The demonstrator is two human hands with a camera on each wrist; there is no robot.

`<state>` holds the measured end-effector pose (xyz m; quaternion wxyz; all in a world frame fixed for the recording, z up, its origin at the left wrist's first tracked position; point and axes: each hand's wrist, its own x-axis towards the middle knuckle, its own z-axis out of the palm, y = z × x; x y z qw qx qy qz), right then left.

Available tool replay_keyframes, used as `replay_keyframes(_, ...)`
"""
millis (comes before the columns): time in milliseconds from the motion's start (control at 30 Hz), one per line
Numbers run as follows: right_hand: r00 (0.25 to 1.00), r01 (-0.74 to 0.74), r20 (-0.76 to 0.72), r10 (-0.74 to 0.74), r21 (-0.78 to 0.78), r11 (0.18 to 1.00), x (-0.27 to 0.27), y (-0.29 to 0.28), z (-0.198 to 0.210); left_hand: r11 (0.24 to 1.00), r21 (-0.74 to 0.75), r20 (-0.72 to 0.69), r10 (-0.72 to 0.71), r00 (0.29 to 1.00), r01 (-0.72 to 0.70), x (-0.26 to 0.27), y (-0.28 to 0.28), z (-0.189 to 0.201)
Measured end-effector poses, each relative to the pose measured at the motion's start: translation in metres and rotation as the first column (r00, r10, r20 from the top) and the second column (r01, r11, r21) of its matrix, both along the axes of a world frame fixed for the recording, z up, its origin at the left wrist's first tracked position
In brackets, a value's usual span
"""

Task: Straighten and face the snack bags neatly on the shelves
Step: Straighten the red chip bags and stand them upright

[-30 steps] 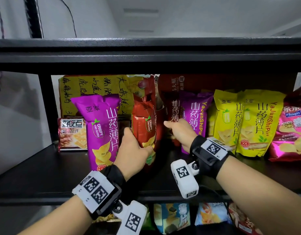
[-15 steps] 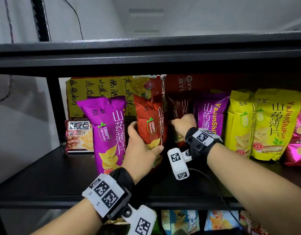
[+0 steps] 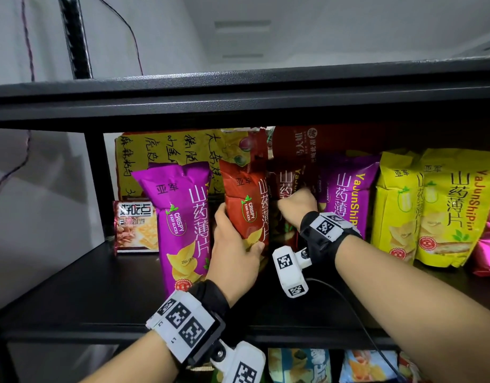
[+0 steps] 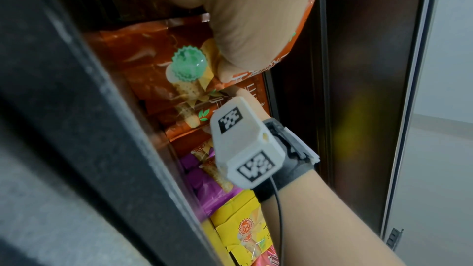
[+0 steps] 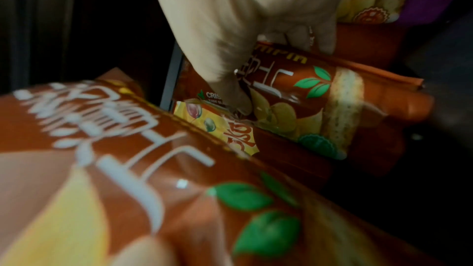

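Mock shop shelving in a plain indoor room

A black metal shelf (image 3: 105,294) carries upright snack bags (image 3: 183,222) set side by side like store stock, more packets (image 3: 299,366) on the tier below; bare white walls (image 3: 45,189) and ceiling behind suggest a staged setup.

Black metal shelf (image 3: 81,294), another board close overhead. Standing on it, left to right: small biscuit pack (image 3: 136,225), purple yam-slice bag (image 3: 183,225), red bag (image 3: 246,205), darker red bag (image 3: 286,189) behind it, second purple bag (image 3: 346,194), two yellow bags (image 3: 431,205), pink bag (image 3: 489,244) at the edge. Tall yellow bag (image 3: 166,150) at the back.
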<state>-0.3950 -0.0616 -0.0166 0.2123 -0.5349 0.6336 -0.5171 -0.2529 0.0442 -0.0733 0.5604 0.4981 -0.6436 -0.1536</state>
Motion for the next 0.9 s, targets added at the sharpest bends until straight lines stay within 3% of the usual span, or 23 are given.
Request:
replay_keyframes(267, 0.976, -0.218, -0.003, 0.219, -0.099, 0.971, -0.016, 0.048, -0.004, 0.996, -0.069, -0.010, 0.056, 0.998, -0.057, -0.003, 0.004, -0.002)
replay_keyframes(367, 0.961, -0.259, 0.071, 0.268, -0.116, 0.959, -0.029, 0.071, -0.004, 0.988, -0.135, 0.007, 0.075, 0.997, -0.074, -0.004, 0.007, -0.006)
replay_keyframes(600, 0.954, -0.279, 0.056, 0.295, -0.198, 0.940, -0.053, 0.112, -0.008, 0.961, -0.267, 0.018, 0.083, 0.996, -0.075, -0.009, 0.025, -0.003)
replay_keyframes(733, 0.935, -0.340, 0.034, 0.354, -0.208, 0.917, -0.061, 0.132, -0.013, 0.908, -0.416, -0.011, -0.055, 0.998, 0.046, -0.022, 0.042, 0.004)
replay_keyframes(900, 0.854, -0.422, 0.186, 0.485, -0.297, 0.856, -0.062, 0.147, -0.006, 0.926, -0.354, -0.116, -0.179, 0.977, 0.127, -0.040, 0.050, 0.025)
